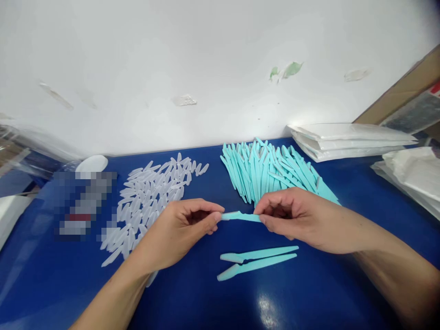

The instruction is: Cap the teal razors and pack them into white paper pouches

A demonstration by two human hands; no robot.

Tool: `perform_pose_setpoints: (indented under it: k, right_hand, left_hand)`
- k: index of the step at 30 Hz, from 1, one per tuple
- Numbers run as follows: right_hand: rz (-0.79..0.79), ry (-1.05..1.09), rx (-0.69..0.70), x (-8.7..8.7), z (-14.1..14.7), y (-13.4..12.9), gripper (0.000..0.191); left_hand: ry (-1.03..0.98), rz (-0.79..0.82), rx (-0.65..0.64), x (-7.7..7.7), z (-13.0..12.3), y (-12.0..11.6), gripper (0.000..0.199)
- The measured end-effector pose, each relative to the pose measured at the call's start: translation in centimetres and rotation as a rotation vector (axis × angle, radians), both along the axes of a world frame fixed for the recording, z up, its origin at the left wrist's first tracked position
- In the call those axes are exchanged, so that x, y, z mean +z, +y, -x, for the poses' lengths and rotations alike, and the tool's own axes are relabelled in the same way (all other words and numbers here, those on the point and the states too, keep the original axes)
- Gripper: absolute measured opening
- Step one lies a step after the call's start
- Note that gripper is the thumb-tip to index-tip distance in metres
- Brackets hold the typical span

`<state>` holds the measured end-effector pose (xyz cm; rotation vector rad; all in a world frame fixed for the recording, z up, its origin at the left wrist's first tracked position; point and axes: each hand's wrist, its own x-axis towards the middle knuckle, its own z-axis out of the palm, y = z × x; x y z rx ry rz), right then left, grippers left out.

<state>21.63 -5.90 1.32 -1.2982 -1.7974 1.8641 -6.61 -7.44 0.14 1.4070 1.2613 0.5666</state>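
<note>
A turquoise eyebrow razor (245, 216) is stretched level between my two hands, above the blue table. My left hand (192, 222) pinches its pale head end between thumb and fingertips; whether a clear cap sits there is hidden by the fingers. Its handle end is gripped by the thumb and fingers of my right hand (292, 213). Below them, two more turquoise razors (261, 261) lie side by side, heads to the left. A heap of translucent white blade caps (154, 188) spreads behind and left of my left hand. Beyond my right hand is a pile of turquoise razors (261, 169).
White plastic packets (350, 137) are stacked at the back right, with more plastic bags (415, 174) nearer the right edge. At left lie a blurred-out item (85, 204) and a white round object (92, 163). A white wall (206, 55) borders the blue table (185, 298).
</note>
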Motion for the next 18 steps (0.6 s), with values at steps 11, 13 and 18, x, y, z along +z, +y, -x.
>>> perform_pose_setpoints:
  k: [11, 13, 18]
  right_hand:
    - [-0.038, -0.012, 0.010, 0.1, 0.1, 0.1, 0.015]
    - [-0.063, -0.031, -0.022, 0.1, -0.3, 0.2, 0.017]
    - [-0.070, -0.043, -0.070, 0.2, -0.9, 0.6, 0.020]
  left_hand:
    - [-0.300, 0.244, 0.016, -0.8, -0.4, -0.1, 0.023]
    - [-0.296, 0.236, 0.060, -0.8, 0.8, 0.5, 0.022]
    - [-0.166, 0.019, 0.137, -0.5, 1.8, 0.8, 0.022]
